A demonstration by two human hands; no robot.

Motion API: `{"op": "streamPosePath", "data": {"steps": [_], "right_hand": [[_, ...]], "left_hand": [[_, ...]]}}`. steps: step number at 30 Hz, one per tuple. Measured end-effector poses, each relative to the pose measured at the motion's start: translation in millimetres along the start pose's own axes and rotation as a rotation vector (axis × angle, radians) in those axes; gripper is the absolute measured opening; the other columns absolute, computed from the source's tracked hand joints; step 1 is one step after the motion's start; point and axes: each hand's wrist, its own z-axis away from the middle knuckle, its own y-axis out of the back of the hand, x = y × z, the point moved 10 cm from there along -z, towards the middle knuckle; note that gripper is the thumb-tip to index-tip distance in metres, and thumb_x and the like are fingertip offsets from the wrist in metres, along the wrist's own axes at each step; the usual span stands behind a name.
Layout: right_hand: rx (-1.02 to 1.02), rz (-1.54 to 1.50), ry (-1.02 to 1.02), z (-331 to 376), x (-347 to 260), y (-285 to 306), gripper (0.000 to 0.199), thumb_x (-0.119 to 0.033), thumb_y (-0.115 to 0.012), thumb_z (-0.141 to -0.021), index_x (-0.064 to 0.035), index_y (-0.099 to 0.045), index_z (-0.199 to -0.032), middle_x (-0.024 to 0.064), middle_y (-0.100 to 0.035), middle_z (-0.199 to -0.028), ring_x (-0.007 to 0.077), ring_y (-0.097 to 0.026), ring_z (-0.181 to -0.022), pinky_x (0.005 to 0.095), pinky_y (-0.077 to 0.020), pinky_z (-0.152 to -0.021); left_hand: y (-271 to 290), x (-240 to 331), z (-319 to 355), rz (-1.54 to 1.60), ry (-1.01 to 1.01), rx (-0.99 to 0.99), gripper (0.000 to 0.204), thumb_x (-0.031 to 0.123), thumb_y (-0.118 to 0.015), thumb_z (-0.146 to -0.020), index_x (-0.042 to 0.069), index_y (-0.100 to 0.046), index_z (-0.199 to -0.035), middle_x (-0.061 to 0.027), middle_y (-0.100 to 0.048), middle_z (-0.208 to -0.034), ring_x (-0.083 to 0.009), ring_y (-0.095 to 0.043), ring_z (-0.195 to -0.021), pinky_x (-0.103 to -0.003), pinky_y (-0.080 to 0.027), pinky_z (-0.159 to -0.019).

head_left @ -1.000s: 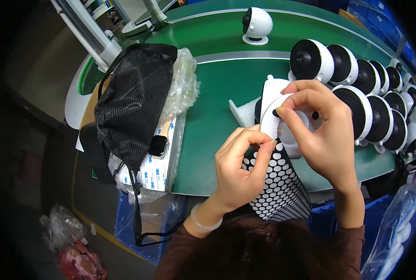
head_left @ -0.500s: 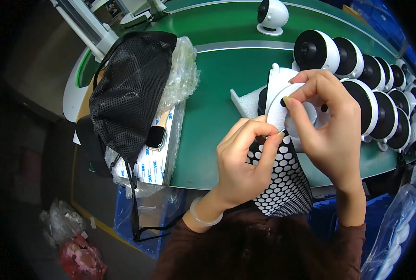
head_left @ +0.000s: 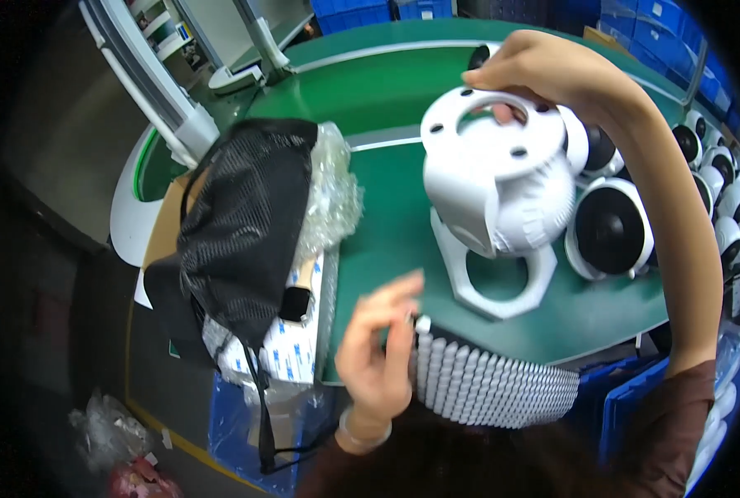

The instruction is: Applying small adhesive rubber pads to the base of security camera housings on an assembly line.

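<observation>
Head view, right arm: it rises along the right side, the elbow bent, and the forearm slopes up and inward above the green counter (head_left: 391,220).
Right grip: the right grip (head_left: 552,66) comes over from behind and pinches the far rim of the white ring base (head_left: 486,163); one fingertip shows through the hole.
White device: the round white device (head_left: 540,207) is held upside down in the air, with its ring base uppermost and four dark spots on it.
Left grip: the left grip (head_left: 376,353) is low, near the counter's front edge, palm turned inward. It is blurred, but its thumb and finger seem to pinch an end of the dotted sheet (head_left: 490,383).
Dotted sheet: it stretches from these fingertips to the right, in front of the counter.
Foam piece: the white foam piece (head_left: 542,270) with a round hole lies below the device; I cannot tell if they touch.
Since half a second: both hands were together at the ring; now the left has gone down and away, the right has gone up, and the device is tipped over.
</observation>
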Motion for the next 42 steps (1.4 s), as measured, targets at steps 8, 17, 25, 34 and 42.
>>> {"op": "streamPosePath", "data": {"steps": [8, 17, 25, 34, 42], "right_hand": [[0.078, 0.453, 0.323, -136, -75, -57, 0.03, -0.03, -0.071, -0.062, -0.006, -0.067, -0.079, 0.0111, -0.064, -0.07, 0.0232, -0.062, -0.067, 0.0334, -0.0482, -0.065], [0.21, 0.64, 0.658, -186, 28, -139, 0.026, -0.024, -0.06, -0.076, -0.0018, -0.049, -0.084, 0.016, -0.056, -0.082, 0.0342, -0.059, -0.068, 0.0422, -0.0487, -0.061], [-0.144, 0.853, 0.323, -193, 42, -133, 0.025, -0.012, -0.059, -0.064, -0.0054, -0.064, -0.087, 0.0161, -0.063, -0.087, 0.0297, -0.062, -0.079, 0.0378, -0.0499, -0.071], [0.142, 1.06, 0.65, -182, 70, -158, 0.014, -0.011, -0.05, -0.075, -0.0079, -0.063, -0.074, 0.01, -0.064, -0.077, 0.0264, -0.063, -0.075, 0.0366, -0.0506, -0.063], [-0.307, 1.006, 0.192, -174, 105, -181, 0.019, -0.014, -0.061, -0.072, -0.0067, -0.067, -0.088, 0.0122, -0.064, -0.095, 0.0259, -0.062, -0.086, 0.0359, -0.0503, -0.071]], "left_hand": [[13, -40, 33, 0.14, 0.294, -0.027, 0.008, -0.007, -0.043, -0.083, -0.004, -0.045, -0.089, -0.0236, -0.057, -0.1, -0.0214, -0.056, -0.085, -0.031, -0.043, -0.08], [18, -52, 43, 0.058, 0.316, -0.047, 0.007, -0.006, -0.041, -0.081, -0.003, -0.046, -0.084, -0.0242, -0.06, -0.088, -0.0183, -0.055, -0.068, -0.03, -0.044, -0.07], [7, -40, 32, 0.106, 0.26, -0.152, 0.006, -0.005, -0.046, -0.081, -0.003, -0.048, -0.086, -0.0209, -0.06, -0.088, -0.0222, -0.056, -0.072, -0.03, -0.045, -0.069], [10, -49, 41, 0.064, 0.269, -0.196, 0.009, -0.008, -0.042, -0.078, -0.003, -0.047, -0.085, -0.0236, -0.061, -0.089, -0.0181, -0.055, -0.067, -0.029, -0.045, -0.067], [3, -48, 33, 0.02, 0.312, -0.204, 0.012, -0.01, -0.052, -0.076, -0.002, -0.05, -0.085, -0.0178, -0.062, -0.093, -0.023, -0.059, -0.077, -0.029, -0.046, -0.068]]}}
